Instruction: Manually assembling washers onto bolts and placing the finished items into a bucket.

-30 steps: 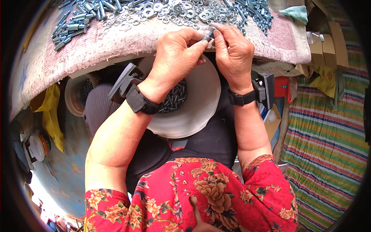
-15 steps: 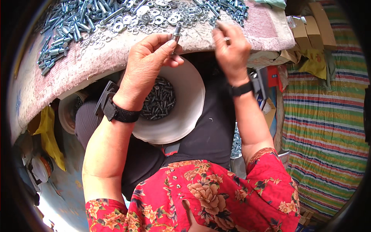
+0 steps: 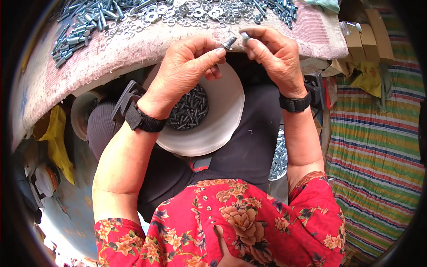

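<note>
My left hand (image 3: 192, 58) pinches a metal bolt (image 3: 230, 42) between thumb and fingers. The bolt's threaded end points up and to the right, with a washer around it at the fingertips. Just to the right, my right hand (image 3: 276, 55) is closed on a small metal nut (image 3: 244, 36), held at thumb and fingertips. A short gap separates nut and bolt tip. Below both hands, a white tub (image 3: 222, 127) sits on my lap with many dark bolts (image 3: 190, 109) in its bottom.
A cloth-covered table (image 3: 129, 58) curves in front of me. On it lie loose bolts (image 3: 84, 26), flat washers (image 3: 187, 12) and more small hardware (image 3: 284, 11). A container of shiny parts (image 3: 279, 155) stands by my right leg. Cardboard boxes (image 3: 368, 42) are at far right, above striped sheeting (image 3: 373, 169).
My right hand, blurred by the table edge before, has come to rest beside the bolt, with the nut now showing. The bolt has tipped from nearly upright toward the right.
</note>
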`<action>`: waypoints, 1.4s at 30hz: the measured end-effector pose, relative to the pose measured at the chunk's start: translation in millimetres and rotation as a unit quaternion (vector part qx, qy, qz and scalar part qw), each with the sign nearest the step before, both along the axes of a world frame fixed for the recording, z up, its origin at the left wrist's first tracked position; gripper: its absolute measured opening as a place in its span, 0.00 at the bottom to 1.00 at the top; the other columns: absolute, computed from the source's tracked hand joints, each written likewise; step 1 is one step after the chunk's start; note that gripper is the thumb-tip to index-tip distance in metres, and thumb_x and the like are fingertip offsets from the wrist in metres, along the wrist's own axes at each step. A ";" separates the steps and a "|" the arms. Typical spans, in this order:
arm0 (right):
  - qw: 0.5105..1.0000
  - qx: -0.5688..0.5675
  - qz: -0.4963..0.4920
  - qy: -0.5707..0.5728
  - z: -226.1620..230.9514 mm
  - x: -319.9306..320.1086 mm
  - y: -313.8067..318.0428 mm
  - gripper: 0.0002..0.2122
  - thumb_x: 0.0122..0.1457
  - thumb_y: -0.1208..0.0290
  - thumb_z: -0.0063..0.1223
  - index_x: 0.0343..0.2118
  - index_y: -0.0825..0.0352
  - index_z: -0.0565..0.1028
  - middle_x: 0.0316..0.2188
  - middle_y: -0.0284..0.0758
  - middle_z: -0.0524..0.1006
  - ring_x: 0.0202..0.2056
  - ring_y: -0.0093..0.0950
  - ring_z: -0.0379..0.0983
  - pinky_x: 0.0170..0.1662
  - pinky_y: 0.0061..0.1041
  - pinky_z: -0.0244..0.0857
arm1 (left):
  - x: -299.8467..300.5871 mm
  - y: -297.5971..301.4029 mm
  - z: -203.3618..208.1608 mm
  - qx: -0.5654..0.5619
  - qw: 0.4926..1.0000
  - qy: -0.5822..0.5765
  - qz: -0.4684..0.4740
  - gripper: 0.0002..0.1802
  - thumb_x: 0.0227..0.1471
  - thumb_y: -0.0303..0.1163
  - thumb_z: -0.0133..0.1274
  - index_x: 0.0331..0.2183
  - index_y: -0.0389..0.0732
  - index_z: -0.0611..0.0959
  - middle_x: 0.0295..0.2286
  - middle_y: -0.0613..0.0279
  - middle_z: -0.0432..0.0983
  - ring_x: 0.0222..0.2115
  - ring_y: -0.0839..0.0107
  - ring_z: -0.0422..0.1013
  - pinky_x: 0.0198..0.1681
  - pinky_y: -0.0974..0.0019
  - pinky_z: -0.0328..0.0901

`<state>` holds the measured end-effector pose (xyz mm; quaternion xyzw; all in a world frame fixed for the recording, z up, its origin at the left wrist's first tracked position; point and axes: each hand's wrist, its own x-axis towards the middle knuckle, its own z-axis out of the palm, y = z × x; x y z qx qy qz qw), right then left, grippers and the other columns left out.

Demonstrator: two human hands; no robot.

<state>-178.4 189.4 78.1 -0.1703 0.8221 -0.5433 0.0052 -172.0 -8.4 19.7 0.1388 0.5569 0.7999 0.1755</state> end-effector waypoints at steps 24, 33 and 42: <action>0.981 -0.172 0.086 -0.005 0.2 33.7 -31.0 0.16 0.62 0.62 0.42 0.21 0.68 0.70 0.17 0.28 0.68 0.20 0.20 0.62 0.25 0.20 0.55 | 48.0 -37.9 17.7 -0.084 0.961 0.261 0.041 0.06 0.49 0.25 0.54 0.31 0.34 0.78 0.20 0.64 0.75 0.20 0.81 0.71 0.23 0.76 0.66; 0.946 -0.008 0.227 0.232 17.1 89.1 -109.7 0.23 0.60 0.54 0.37 0.49 0.69 0.64 0.44 0.45 0.70 0.46 0.37 0.66 0.52 0.37 0.56 | 33.9 -72.0 15.7 0.038 0.995 0.022 0.091 0.07 0.52 0.29 0.52 0.33 0.36 0.78 0.26 0.63 0.77 0.21 0.80 0.71 0.24 0.78 0.65; 0.991 0.013 0.078 0.107 5.0 44.7 -79.6 0.11 0.53 0.78 0.51 0.41 0.70 0.72 0.27 0.35 0.73 0.27 0.22 0.70 0.31 0.19 0.64 | 41.9 -72.9 26.7 0.010 1.000 -0.015 -0.025 0.07 0.53 0.31 0.51 0.34 0.38 0.77 0.25 0.64 0.76 0.19 0.81 0.70 0.20 0.81 0.63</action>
